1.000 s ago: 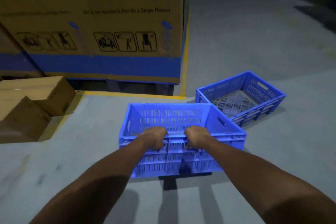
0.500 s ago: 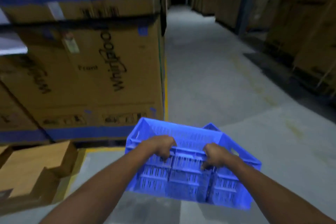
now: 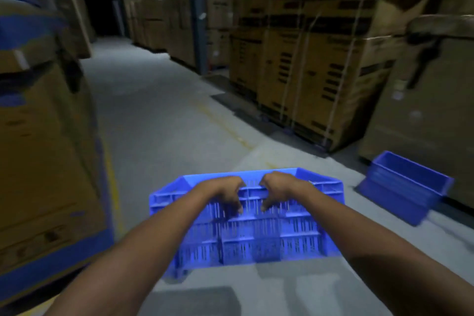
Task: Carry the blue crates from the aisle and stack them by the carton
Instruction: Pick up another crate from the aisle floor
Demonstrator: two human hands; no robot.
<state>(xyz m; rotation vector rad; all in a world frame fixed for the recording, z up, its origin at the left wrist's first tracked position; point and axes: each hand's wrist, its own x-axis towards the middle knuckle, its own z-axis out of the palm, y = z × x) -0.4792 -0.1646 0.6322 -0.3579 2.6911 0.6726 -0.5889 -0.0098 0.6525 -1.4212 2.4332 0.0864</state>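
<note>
There is just one camera, and it sits on the person's head. It looks forward and a bit down, along a long aisle. The picture is very wide, so straight things bend near the edges. Both bare arms reach in from the bottom, so the camera is close above them. The left hand [image 3: 225, 194] and the right hand [image 3: 278, 191] sit near the middle, low down, on the near edge of a blue crate [image 3: 246, 236]. A big carton [image 3: 43, 161] fills the left side, very near. Stacked boxes [image 3: 307, 72] stand on the right, farther off. The grey floor [image 3: 164, 120] runs away into the dark.
</note>
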